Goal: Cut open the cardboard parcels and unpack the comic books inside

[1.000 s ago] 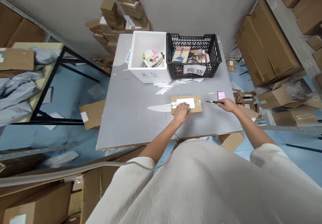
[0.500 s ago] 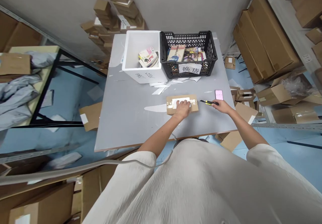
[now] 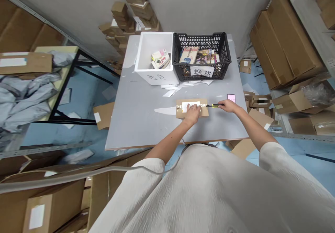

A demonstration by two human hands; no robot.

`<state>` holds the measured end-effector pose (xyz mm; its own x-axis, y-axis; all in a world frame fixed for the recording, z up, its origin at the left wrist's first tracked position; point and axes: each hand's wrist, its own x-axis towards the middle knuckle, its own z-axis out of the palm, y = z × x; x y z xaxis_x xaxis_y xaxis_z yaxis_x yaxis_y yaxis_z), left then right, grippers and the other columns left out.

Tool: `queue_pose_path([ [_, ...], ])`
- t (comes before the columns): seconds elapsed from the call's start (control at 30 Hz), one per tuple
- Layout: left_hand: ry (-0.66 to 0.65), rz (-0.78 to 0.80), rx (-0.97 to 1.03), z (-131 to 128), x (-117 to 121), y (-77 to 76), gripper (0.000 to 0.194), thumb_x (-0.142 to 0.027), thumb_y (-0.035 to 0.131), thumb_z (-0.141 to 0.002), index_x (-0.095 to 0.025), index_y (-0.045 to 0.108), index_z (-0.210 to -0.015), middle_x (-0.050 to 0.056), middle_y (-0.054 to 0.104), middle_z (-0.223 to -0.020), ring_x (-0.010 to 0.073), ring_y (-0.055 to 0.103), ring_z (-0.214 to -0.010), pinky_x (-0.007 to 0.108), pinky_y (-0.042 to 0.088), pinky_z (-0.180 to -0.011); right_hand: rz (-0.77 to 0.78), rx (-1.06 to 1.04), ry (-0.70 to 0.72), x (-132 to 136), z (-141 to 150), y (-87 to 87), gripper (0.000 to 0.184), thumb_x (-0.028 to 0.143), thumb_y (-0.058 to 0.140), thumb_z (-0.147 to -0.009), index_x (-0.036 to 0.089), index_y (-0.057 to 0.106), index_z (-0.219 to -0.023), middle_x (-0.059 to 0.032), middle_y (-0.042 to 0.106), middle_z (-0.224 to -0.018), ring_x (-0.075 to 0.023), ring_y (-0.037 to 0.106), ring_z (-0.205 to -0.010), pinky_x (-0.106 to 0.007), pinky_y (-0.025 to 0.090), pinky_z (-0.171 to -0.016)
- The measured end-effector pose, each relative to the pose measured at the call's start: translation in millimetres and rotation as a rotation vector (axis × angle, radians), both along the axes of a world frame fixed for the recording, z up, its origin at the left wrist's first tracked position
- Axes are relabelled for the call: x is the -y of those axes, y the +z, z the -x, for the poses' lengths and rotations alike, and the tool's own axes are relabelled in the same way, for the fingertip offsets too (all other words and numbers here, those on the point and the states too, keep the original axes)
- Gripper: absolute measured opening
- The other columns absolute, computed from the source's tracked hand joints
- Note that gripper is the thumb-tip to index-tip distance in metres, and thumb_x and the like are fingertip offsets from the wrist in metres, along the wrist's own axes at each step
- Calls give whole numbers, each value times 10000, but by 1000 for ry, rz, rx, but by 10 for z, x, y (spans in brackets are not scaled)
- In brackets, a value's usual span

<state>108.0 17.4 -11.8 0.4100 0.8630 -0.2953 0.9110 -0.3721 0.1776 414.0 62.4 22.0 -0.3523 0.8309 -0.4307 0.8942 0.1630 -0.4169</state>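
A small taped cardboard box (image 3: 179,113) with a white label lies on the grey table (image 3: 136,128). My left hand (image 3: 193,114) rests on top of the box, its fingers spread and bent over the label. In my right hand (image 3: 228,106) is a black and yellow box cutter (image 3: 215,105), closed in the fingers. Its tip points left and meets the right end of the box, at the clear tape; whether the blade is in the tape is too small to tell. A phone (image 3: 231,98) with a pink screen lies just behind my right hand.
At the back of the table stand a white bin (image 3: 154,77) and a black crate (image 3: 222,73), both with books inside. Paper scraps (image 3: 170,92) lie before them. Cartons (image 3: 285,41) crowd the right side; a side table (image 3: 66,65) with grey bags stands left.
My right hand has moved left, bringing the box cutter's tip from beside the box up to its right end. My left hand stays on the box, shifted slightly right along the label.
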Motion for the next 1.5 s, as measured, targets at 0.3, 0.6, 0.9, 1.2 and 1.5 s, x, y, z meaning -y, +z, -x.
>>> queue_pose_path([
  [0.3, 15, 17, 39, 39, 5, -45, 655, -233, 753, -981, -233, 549, -1604, 183, 625, -1563, 354, 725, -1329, 580, 219, -1428, 61, 29, 150, -311, 147, -84, 339, 391, 612, -1058, 279, 863, -1255, -49, 850, -1040, -218, 700, -867, -277, 462, -764],
  [0.6, 23, 39, 36, 43, 9, -8, 654, -242, 757, -995, -203, 555, -1616, 199, 623, -1547, 348, 764, -1224, 599, 211, -1428, 341, -192, -30, -90, 45, -177, 388, 567, 646, -1039, 233, 808, -1152, -7, 753, -810, -162, 622, -663, -256, 488, -644],
  [0.9, 22, 35, 50, 51, 12, -25, 669, -254, 778, -980, -237, 565, -1614, 178, 632, -1531, 348, 770, -1219, 608, 219, -1422, 434, -343, -143, 147, -68, -221, 417, 632, 701, -1023, 225, 767, -1089, -17, 744, -791, -169, 681, -709, -238, 513, -603],
  [1.2, 11, 27, 76, 59, 6, -24, 659, -238, 797, -980, -264, 591, -1605, 159, 641, -1519, 342, 766, -1241, 613, 209, -1426, 415, -427, -203, 420, -73, -192, 391, 614, 657, -1020, 227, 706, -998, -4, 707, -787, -168, 654, -738, -245, 498, -650],
  [1.5, -39, 21, 59, 98, -9, -4, 680, -279, 784, -997, -266, 568, -1642, 166, 641, -1526, 361, 721, -1327, 637, 196, -1425, 348, -475, -240, 480, 134, -321, 388, 620, 608, -1018, 241, 642, -946, 11, 651, -773, -155, 549, -651, -255, 432, -595],
])
